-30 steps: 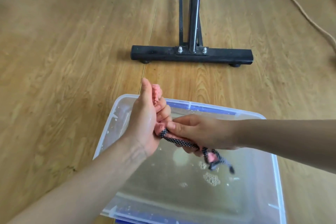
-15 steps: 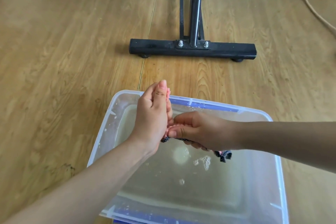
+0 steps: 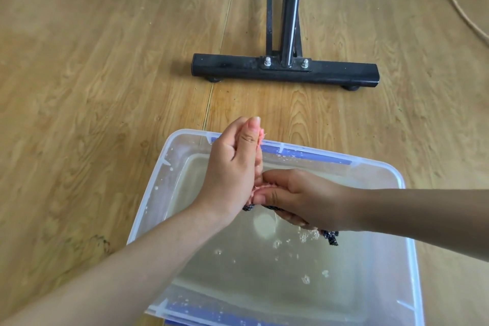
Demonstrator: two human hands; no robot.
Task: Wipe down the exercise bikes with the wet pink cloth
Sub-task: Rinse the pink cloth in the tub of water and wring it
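Both of my hands wring the wet pink cloth (image 3: pixel 260 188) over a clear plastic tub (image 3: pixel 407 259) of soapy water. My left hand (image 3: pixel 232 169) grips the cloth's upper end, where a pink tip pokes out by the thumb. My right hand (image 3: pixel 299 198) grips the lower end, and the cloth's dark dotted trim hangs out below it near the water. Most of the cloth is hidden inside my fists. The exercise bike's black base bar (image 3: pixel 285 71) lies on the floor beyond the tub, with its post rising out of view.
Bubbles float on the cloudy water in the tub, which has blue clips on its rim. Wooden floor (image 3: pixel 92 74) lies all around. A tan rope (image 3: pixel 455 5) runs along the floor at the top right.
My hands have twisted the cloth tighter and drawn more of it into my fists. The hanging end below my right hand has grown shorter. The view has tilted slightly.
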